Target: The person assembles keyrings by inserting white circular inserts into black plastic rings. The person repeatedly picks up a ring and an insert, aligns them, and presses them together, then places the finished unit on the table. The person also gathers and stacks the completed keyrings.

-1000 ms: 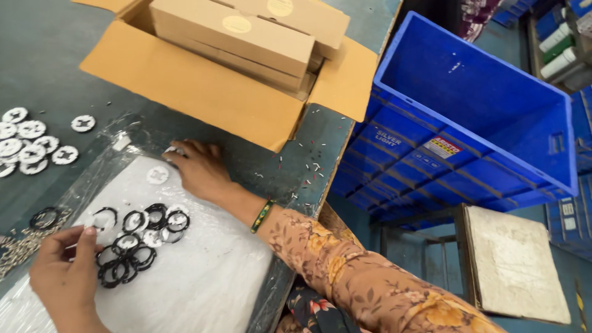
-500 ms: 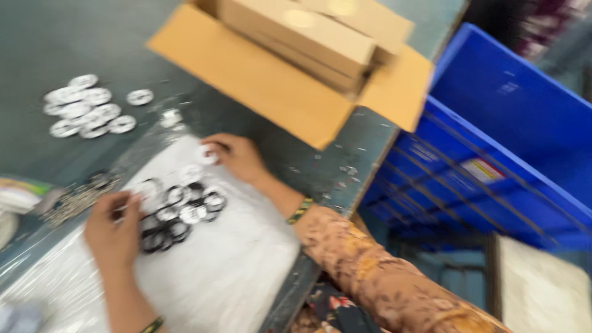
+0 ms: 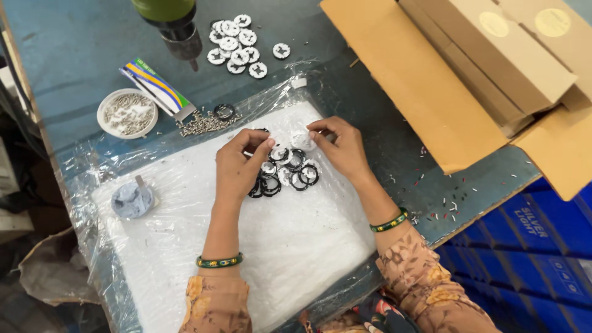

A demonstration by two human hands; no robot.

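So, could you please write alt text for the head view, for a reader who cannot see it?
Two hands, left hand and right hand, work over a cluster of black rings and white discs on a plastic-wrapped white pad. Behind lie more white discs, a bowl of screws and a drill; a cardboard box sits to the right.

A bunch of small rings (image 3: 285,169) lies in the middle of the frame on a white pad (image 3: 246,246) — some black, some white with shiny middles. They lie flat, close together, some touching. One white ring (image 3: 302,140) sits at the top of the bunch — fingertips on both sides pinch it.
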